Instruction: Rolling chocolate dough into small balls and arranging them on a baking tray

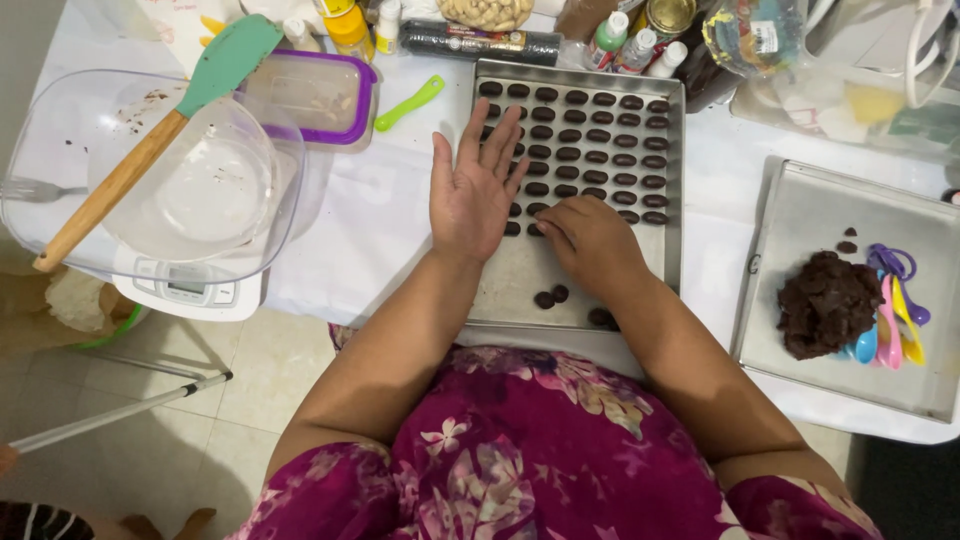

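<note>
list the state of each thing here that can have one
left hand: open, flat, palm up at the tray's left edge
right hand: curled, fingers down on the tray
baking tray: partly filled with rows of dark pieces
second tray: mostly bare, dough lump on it
dough lump: unshaped heap
clear bowl: empty, smeared
spatula: resting across the bowl
purple-rimmed container: lid on

Bright, even indoor light, soft shadows, sharp centre, slight wide-angle bending at the edges.

The head camera looks steeply down, fairly close, at the baking tray [520, 280].
</note>
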